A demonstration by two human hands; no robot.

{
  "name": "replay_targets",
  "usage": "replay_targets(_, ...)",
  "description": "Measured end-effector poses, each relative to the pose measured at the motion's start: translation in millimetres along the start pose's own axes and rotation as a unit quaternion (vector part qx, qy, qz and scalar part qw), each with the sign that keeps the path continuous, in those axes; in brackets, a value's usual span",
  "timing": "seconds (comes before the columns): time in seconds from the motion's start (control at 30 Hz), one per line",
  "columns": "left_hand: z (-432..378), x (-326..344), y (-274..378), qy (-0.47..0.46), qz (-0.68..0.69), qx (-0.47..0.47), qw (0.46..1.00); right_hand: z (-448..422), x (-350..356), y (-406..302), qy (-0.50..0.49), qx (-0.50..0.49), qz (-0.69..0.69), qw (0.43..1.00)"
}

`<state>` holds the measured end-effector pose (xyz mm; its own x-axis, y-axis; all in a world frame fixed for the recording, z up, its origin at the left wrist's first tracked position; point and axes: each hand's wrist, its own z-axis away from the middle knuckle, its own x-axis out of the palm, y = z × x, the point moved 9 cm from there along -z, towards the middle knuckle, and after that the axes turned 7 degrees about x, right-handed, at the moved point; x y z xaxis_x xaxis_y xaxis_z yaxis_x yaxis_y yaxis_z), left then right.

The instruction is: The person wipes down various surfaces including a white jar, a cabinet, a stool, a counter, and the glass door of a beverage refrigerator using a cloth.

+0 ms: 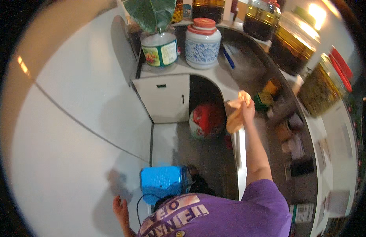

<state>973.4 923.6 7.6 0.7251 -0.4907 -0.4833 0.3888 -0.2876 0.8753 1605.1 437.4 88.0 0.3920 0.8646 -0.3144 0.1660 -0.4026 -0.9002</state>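
Observation:
My right hand is reached out over the near edge of the curved counter, gripping a bunched peach-coloured cloth. Part of the cloth hangs below my fingers, and blur hides its finer folds. Close to the right of this hand sits a small green-and-yellow object, too blurred to name. My left hand is low at the left, in front of the white wall, its fingers apart and holding nothing.
A blue-and-white jar with a red lid and a labelled clear plastic jar with a leaf stand on the counter. Large jars of amber liquid line the raised ledge. Below are a red-and-white round object and a blue box-shaped item.

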Motion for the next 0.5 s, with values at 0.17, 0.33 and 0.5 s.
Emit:
replay_targets(0.17, -49.1, 42.3, 57.0, -0.009, -0.05, -0.075, 0.996, -28.2, 112.8, 17.5, 0.032, -0.121, 0.185, 0.975)
replay_targets(0.33, -110.3, 93.7, 114.1, -0.035, -0.128, -0.045, 0.99, -35.0, 218.1, -24.5, -0.298, 0.009, -0.028, 0.954)
replay_targets(0.5, -155.5, 131.6, 150.1, -0.059, -0.143, -0.021, 0.988, -160.0, 188.2, -212.7, -0.054, -0.3, -0.155, 0.94)
